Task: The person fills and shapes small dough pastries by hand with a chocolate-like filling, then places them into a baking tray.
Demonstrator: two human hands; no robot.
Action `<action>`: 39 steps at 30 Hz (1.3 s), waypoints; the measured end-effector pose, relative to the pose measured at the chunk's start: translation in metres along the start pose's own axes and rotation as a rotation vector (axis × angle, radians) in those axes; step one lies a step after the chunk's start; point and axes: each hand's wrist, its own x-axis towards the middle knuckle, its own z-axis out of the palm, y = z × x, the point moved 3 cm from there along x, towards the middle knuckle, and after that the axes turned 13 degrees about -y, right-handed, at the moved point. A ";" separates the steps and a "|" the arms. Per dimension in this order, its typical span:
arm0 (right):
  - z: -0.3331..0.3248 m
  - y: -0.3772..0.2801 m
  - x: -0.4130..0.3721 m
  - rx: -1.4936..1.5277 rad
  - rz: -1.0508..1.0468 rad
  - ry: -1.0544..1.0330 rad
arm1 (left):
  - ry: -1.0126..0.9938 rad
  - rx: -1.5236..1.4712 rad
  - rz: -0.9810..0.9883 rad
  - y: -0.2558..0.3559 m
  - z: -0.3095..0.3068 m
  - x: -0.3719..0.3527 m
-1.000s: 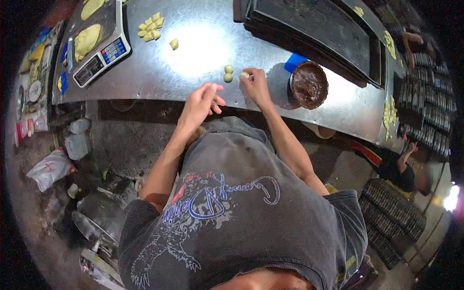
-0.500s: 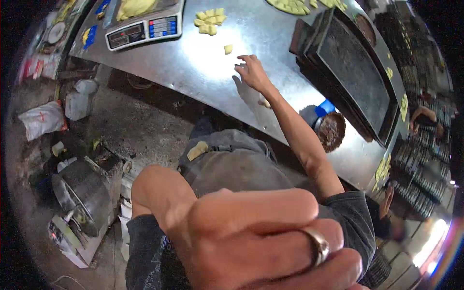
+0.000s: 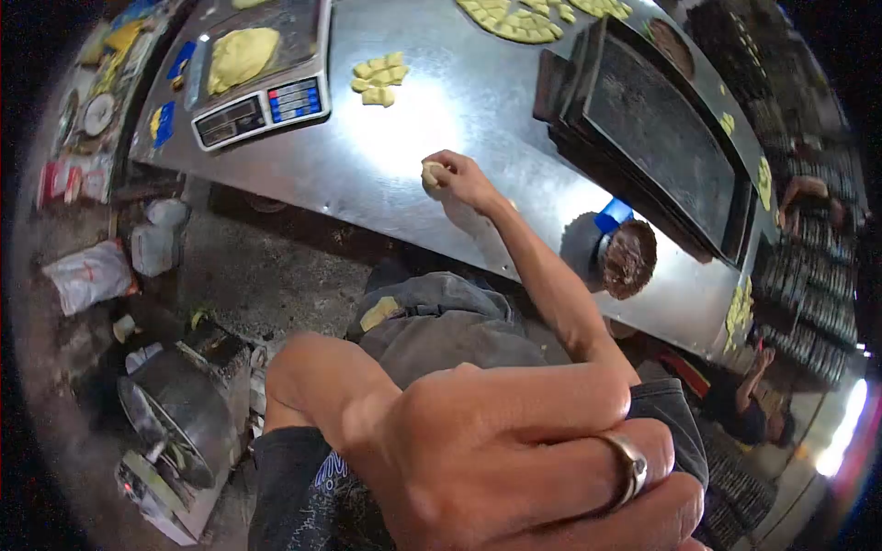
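Note:
On the metal table's near side, my right hand point(image 3: 462, 181) is closed in a pinch on a small piece of dough point(image 3: 430, 174). My left hand point(image 3: 542, 450), wearing a ring, fills the lower part of the view close to the camera. Its fingers are curled, and whatever lies inside them is hidden. Beyond my right hand sits a cluster of cut dough pieces point(image 3: 378, 78). To the left, a digital scale point(image 3: 261, 115) carries a larger lump of dough point(image 3: 243, 60). A bowl of brown filling point(image 3: 630, 259) stands right of my right forearm.
Dark baking trays point(image 3: 657, 129) are stacked on the table's right side, near a blue object point(image 3: 614, 215). Cut dough point(image 3: 514, 23) lies at the far edge. A mixer bowl point(image 3: 179, 413) stands on the floor at left. Another person point(image 3: 749, 395) is at the right.
My right hand has moved left and closed on the single dough piece. The view has shifted slightly; my left hand stays curled near the camera.

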 end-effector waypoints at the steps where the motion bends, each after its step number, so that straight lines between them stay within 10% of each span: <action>1: -0.001 0.004 -0.023 0.145 0.026 0.015 | -0.019 -0.009 0.010 -0.002 0.005 0.005; 8: -0.023 0.034 -0.150 0.819 -0.065 0.195 | -0.199 -0.048 0.062 -0.013 0.061 0.046; 17: -0.070 0.020 -0.297 0.532 -0.425 0.501 | -0.326 -0.206 0.000 -0.043 0.151 0.092; 21: -0.069 -0.018 -0.367 0.560 -0.667 0.630 | 0.284 0.120 -0.427 -0.123 0.198 0.047; 23: -0.056 -0.024 -0.385 0.651 -0.760 0.628 | 0.447 -0.251 -0.681 -0.155 0.236 0.030; 26: -0.053 -0.004 -0.386 -0.087 -0.694 0.823 | 0.576 -0.832 -0.831 -0.166 0.279 0.014; 29: -0.066 0.012 -0.406 -0.383 -0.578 1.002 | 0.439 -0.430 -0.799 -0.169 0.294 0.009; 33: -0.062 0.038 -0.410 0.677 -0.461 0.392 | 0.033 0.398 -0.329 -0.163 0.308 0.000; 39: -0.064 0.090 -0.416 1.109 -0.398 0.192 | -0.080 0.222 -0.226 -0.201 0.341 -0.040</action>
